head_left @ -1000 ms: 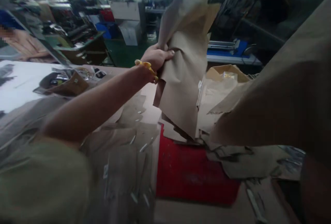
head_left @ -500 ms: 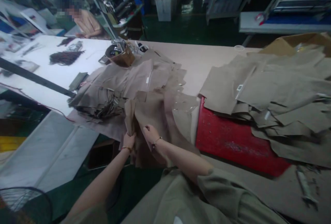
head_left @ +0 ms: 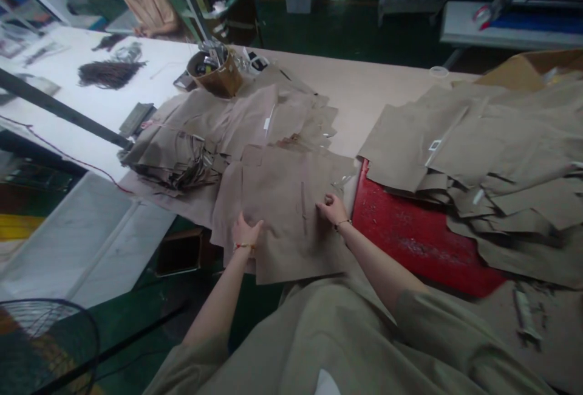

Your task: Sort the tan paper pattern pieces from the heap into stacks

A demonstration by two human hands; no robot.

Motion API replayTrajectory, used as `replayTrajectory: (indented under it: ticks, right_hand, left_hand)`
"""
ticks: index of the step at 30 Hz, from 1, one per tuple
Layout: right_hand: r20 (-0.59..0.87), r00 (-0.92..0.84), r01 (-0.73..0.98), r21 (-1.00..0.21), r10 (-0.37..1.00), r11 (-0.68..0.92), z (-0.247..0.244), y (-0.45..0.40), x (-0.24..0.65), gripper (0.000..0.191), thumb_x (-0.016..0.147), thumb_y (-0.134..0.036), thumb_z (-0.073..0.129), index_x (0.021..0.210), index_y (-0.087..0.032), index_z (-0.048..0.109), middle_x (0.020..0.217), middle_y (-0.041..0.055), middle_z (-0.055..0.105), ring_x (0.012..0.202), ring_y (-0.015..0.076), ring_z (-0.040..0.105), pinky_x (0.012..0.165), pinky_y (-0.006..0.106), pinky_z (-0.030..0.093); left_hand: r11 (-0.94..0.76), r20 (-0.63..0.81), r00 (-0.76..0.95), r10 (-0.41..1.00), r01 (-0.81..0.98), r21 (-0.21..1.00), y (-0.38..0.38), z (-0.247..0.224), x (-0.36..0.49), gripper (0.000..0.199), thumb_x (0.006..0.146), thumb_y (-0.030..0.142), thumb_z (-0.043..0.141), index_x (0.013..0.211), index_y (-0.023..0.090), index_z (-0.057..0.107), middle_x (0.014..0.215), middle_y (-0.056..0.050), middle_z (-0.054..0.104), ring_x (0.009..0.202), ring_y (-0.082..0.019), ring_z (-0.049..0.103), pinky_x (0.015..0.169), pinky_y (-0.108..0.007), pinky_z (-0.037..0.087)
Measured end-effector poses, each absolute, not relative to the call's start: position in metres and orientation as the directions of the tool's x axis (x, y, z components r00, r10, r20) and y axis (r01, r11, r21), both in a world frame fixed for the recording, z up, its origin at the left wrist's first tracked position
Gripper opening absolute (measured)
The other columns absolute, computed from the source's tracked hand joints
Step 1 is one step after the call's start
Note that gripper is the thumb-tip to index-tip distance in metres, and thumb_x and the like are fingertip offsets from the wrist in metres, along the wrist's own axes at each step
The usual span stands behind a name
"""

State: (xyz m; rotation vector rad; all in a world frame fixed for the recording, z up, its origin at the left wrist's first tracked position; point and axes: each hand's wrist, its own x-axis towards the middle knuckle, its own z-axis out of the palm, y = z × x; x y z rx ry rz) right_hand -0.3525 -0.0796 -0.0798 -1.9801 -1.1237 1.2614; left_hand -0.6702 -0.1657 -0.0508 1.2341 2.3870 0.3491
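A brown-grey fabric panel (head_left: 277, 200) with a narrow slit lies flattened at the front edge of the table, its lower edge hanging over. On its left part rests my left hand (head_left: 247, 231), fingers and thumb spread against the cloth. My right hand (head_left: 334, 209) is on the panel's right side, thumb and fingers closed in a pinch on the fabric; the fingertips are partly hidden. Behind the panel is a heap of similar fabric pieces (head_left: 246, 109), one bearing a small white tag. To the left, bundled cut edges (head_left: 182, 164) stick out of that heap.
Right of the panel lies a red board (head_left: 401, 231), partly under another fabric stack (head_left: 473, 140). A tool holder (head_left: 216, 73) stands behind the heap. A metal tool (head_left: 527, 316) lies at front right. A seated person (head_left: 152, 9) is across the table. A slanted pole (head_left: 59, 106) crosses the left.
The panel was folded and gathered between both hands; now it is spread flat. My hands have moved apart, the right one going rightward, and my left hand has opened.
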Motion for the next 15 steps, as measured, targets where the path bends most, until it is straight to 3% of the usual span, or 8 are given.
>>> replayTrajectory:
  ticks: [4, 8, 10, 12, 14, 15]
  right_hand:
    - [-0.483, 0.177, 0.294, -0.806, 0.858, -0.514, -0.083, -0.079, -0.354, 0.052, 0.065, -0.030, 0.077, 0.110, -0.008, 0.065, 0.094, 0.0099, 0.068, 0.087, 0.0193, 0.063, 0.082, 0.031, 0.052]
    - [-0.442, 0.089, 0.221, -0.865, 0.893, -0.451, -0.063, -0.060, -0.349, 0.034, 0.064, -0.034, 0.075, 0.087, -0.012, 0.066, 0.083, 0.0029, 0.066, 0.080, 0.0165, 0.059, 0.076, 0.028, 0.051]
    - [-0.313, 0.034, 0.117, -0.942, 0.949, -0.314, -0.036, -0.036, -0.345, 0.036, 0.064, -0.038, 0.076, 0.086, -0.012, 0.066, 0.083, 0.0017, 0.066, 0.080, 0.0155, 0.059, 0.077, 0.028, 0.051]
    - [-0.077, -0.023, -0.049, -0.996, 0.997, -0.079, 0.007, -0.008, -0.343, 0.041, 0.066, -0.042, 0.077, 0.093, -0.012, 0.068, 0.088, 0.0019, 0.066, 0.084, 0.0153, 0.060, 0.080, 0.029, 0.051]
    - [0.183, -0.044, -0.172, -0.970, 0.982, 0.173, 0.062, 0.016, -0.342, 0.045, 0.072, -0.046, 0.078, 0.101, -0.013, 0.068, 0.095, 0.0018, 0.065, 0.092, 0.0156, 0.061, 0.086, 0.032, 0.052]
    - [0.294, -0.042, -0.193, -0.940, 0.955, 0.281, 0.090, 0.023, -0.341, 0.044, 0.074, -0.048, 0.079, 0.101, -0.014, 0.068, 0.097, 0.0017, 0.064, 0.097, 0.0160, 0.061, 0.091, 0.034, 0.052]
  left_hand:
    - [0.672, -0.326, -0.589, 0.739, 0.612, 0.416, -0.150, -0.056, -0.680, 0.072, 0.076, 0.038, 0.076, 0.138, 0.008, 0.055, 0.138, -0.024, 0.058, 0.131, -0.035, 0.054, 0.111, -0.045, 0.041]
    - [0.661, -0.414, -0.516, 0.750, 0.562, 0.497, -0.126, -0.027, -0.693, 0.035, 0.074, 0.030, 0.073, 0.104, 0.014, 0.070, 0.098, -0.010, 0.072, 0.093, -0.025, 0.069, 0.082, -0.034, 0.053]
    - [0.605, -0.396, -0.465, 0.792, 0.509, 0.612, -0.105, 0.004, -0.702, 0.029, 0.076, 0.035, 0.071, 0.097, 0.016, 0.068, 0.083, -0.003, 0.068, 0.070, -0.016, 0.063, 0.063, -0.027, 0.051]
    - [0.456, -0.294, -0.419, 0.859, 0.367, 0.811, -0.080, 0.044, -0.715, 0.031, 0.074, 0.036, 0.072, 0.096, 0.016, 0.064, 0.080, 0.000, 0.064, 0.060, -0.011, 0.056, 0.056, -0.024, 0.048]
    - [0.185, -0.094, -0.381, 0.920, 0.211, 0.960, -0.055, 0.087, -0.736, 0.038, 0.068, 0.034, 0.076, 0.098, 0.016, 0.061, 0.090, -0.001, 0.065, 0.069, -0.011, 0.060, 0.065, -0.028, 0.055]
    - [0.054, 0.024, -0.379, 0.925, 0.194, 0.979, -0.045, 0.106, -0.748, 0.042, 0.067, 0.034, 0.076, 0.102, 0.017, 0.061, 0.099, -0.002, 0.067, 0.080, -0.014, 0.064, 0.075, -0.032, 0.058]
